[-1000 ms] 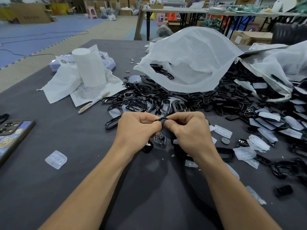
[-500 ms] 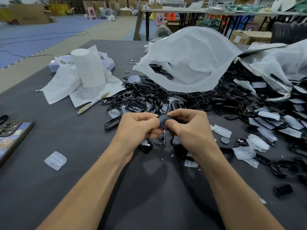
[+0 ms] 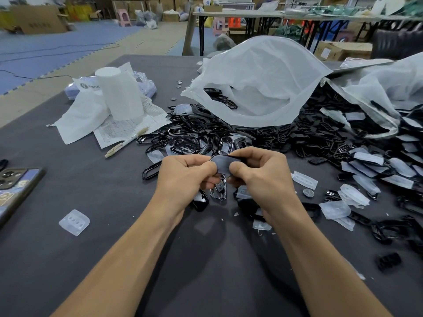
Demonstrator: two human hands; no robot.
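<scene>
L hand [image 3: 183,177] + R hand [image 3: 261,173] raised just above grey table [image 3: 91,259], forearms converging, fingers curled, thumbs pinching dark oval plastic piece [image 3: 221,164] btwn them, near black frame pile [image 3: 194,131].

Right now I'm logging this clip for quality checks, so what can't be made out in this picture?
Head view: the dark piece is half covered by thumbs of the left hand and right hand.
Head view: the phone is cut off by the left edge.
Head view: print on the paper sheet is too small to read.
Head view: the white bag hides most of its contents.
</scene>
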